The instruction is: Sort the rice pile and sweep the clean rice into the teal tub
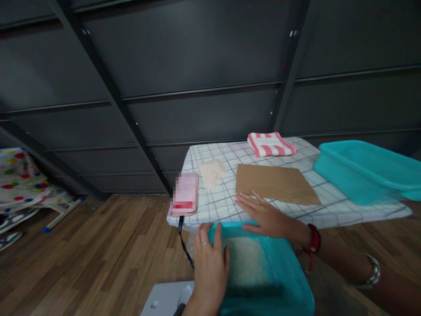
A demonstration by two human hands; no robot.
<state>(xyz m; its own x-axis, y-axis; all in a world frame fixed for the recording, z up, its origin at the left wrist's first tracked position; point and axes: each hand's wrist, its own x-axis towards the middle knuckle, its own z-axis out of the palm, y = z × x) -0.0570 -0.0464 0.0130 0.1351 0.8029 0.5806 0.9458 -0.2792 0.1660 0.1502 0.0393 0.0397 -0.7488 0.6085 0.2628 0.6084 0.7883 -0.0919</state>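
Observation:
A turquoise plastic tub with a layer of pale grains, which look like rice, stands at the near edge of the table. Over its left rim lies my left hand, fingers apart and a ring on one of them. My right hand is stretched out flat above the far rim, its fingertips close to the lower left corner of a cardboard piece; whether they touch it I cannot tell. Neither hand appears to hold anything. A small pale heap lies on the checked cloth.
At the right end of the table stands a second turquoise tub. A pink-and-white folded towel lies at the back. On the left edge rests a pink phone with a black cable. A grey flat object sits below left.

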